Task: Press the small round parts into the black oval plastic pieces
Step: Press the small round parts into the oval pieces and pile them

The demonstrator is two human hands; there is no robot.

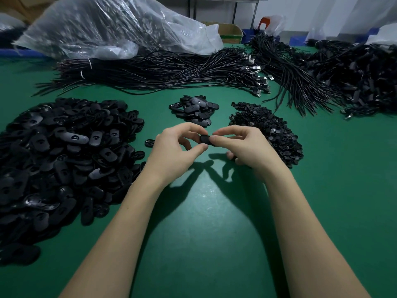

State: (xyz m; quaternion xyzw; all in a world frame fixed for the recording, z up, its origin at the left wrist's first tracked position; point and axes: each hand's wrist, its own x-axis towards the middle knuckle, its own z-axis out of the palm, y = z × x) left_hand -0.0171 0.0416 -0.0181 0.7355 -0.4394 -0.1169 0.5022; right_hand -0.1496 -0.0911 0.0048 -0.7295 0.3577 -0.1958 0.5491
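A black oval plastic piece (205, 139) is held just above the green table (210, 222) between my two hands. My left hand (176, 150) pinches its left end with thumb and fingers. My right hand (247, 147) grips its right end, thumb and forefinger curled on it. A big heap of black oval pieces (62, 155) lies to the left. A pile of small round parts (268, 130) lies right of my right hand. A small pile of oval pieces (195, 109) sits just beyond my hands. Whether a round part sits in the held piece is hidden.
One loose oval piece (149, 143) lies left of my left hand. Bundles of black cables (163, 72) stretch across the back, with more cable heaps (352, 78) at the right. A clear plastic bag (111, 26) bulges at the back left.
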